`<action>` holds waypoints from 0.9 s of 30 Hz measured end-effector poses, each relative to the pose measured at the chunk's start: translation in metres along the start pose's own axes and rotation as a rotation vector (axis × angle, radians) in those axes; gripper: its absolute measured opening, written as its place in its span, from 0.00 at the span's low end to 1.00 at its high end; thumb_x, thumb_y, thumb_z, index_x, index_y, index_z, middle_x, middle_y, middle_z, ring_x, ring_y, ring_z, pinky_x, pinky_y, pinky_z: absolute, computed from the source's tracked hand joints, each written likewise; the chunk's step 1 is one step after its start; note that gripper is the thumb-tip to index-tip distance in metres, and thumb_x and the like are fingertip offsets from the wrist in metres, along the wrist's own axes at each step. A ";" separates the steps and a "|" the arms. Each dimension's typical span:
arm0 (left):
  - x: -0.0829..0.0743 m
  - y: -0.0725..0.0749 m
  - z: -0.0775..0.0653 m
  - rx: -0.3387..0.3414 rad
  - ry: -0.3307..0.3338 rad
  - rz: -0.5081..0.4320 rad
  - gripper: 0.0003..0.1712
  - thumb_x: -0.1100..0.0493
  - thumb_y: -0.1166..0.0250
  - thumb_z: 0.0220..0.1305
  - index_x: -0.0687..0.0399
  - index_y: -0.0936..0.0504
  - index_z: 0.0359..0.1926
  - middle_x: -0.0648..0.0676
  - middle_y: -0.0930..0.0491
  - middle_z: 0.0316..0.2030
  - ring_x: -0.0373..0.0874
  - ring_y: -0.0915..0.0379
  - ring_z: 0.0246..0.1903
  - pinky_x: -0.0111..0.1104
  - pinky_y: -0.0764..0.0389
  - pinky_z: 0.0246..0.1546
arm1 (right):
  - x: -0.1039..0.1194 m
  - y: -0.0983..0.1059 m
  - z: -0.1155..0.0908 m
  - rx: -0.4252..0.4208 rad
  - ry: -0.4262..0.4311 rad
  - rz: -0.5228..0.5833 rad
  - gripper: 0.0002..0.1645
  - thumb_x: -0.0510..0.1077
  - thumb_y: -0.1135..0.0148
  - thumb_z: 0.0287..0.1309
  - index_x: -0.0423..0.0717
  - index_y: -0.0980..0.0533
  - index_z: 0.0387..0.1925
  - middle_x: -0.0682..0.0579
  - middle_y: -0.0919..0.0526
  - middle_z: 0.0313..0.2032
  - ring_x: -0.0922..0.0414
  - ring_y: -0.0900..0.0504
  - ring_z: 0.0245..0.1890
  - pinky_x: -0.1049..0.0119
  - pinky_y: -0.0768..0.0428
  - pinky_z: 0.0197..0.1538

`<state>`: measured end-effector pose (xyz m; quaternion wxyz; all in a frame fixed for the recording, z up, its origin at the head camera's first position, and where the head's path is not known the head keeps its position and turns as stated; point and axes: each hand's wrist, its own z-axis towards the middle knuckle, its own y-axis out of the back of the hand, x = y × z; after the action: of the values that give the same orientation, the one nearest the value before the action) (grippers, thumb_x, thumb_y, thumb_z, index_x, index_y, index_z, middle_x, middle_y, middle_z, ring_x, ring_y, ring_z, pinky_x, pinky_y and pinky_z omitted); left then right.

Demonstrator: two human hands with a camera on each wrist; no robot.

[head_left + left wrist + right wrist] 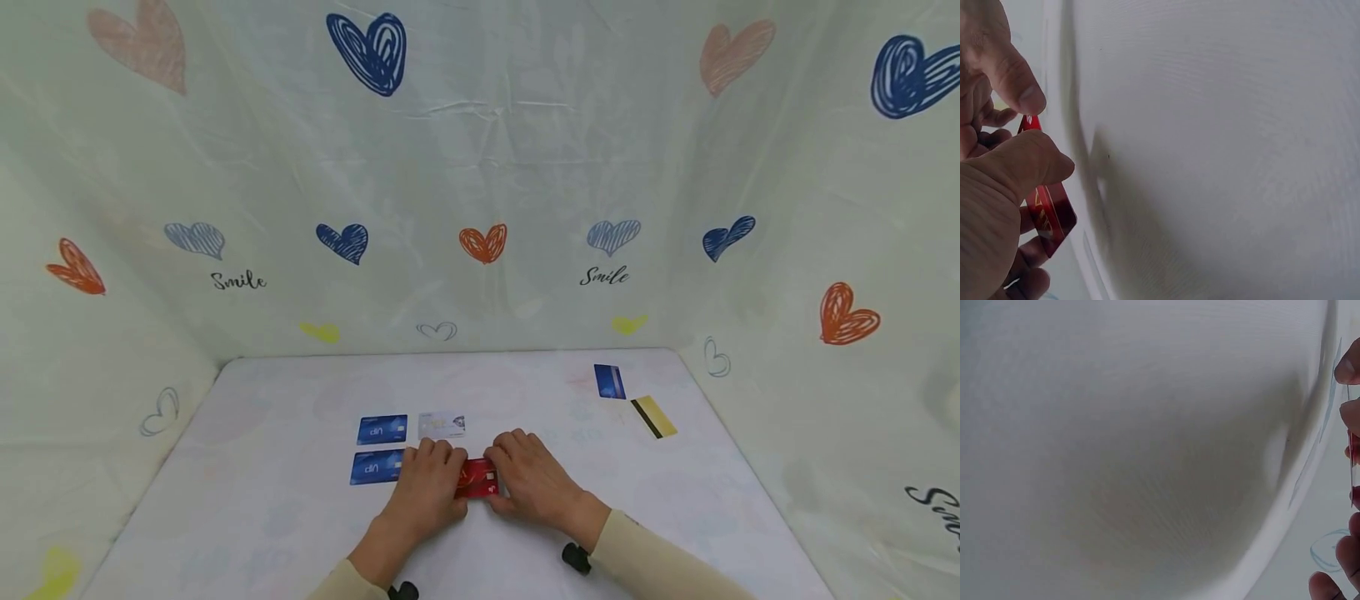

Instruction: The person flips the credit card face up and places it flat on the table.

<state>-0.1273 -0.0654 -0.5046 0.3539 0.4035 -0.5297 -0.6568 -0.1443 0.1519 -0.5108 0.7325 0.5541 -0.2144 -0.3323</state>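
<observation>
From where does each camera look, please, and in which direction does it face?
Head: on the head, facing forward and down at table, red card and curtain; left hand, right hand and sleeves show.
Left wrist: on that wrist, facing the red card and table; parts of both hands show.
Right wrist: on that wrist, facing mostly table; fingers show at the right edge.
Shared by head and left wrist: both hands and the red card.

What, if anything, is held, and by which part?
The red card: left hand toward its left end, right hand at its right end.
</observation>
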 end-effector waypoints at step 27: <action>0.003 -0.012 0.001 -0.005 0.003 0.089 0.39 0.41 0.18 0.49 0.53 0.20 0.57 0.54 0.20 0.48 0.51 0.31 0.50 0.46 0.28 0.49 | -0.010 -0.010 -0.003 0.122 -0.052 0.045 0.30 0.62 0.26 0.58 0.50 0.22 0.54 0.56 0.21 0.48 0.58 0.28 0.47 0.64 0.26 0.49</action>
<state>-0.1303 -0.0656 -0.5167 0.3846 0.3795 -0.5448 -0.6412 -0.1522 0.1594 -0.5206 0.6988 0.5839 -0.2657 -0.3165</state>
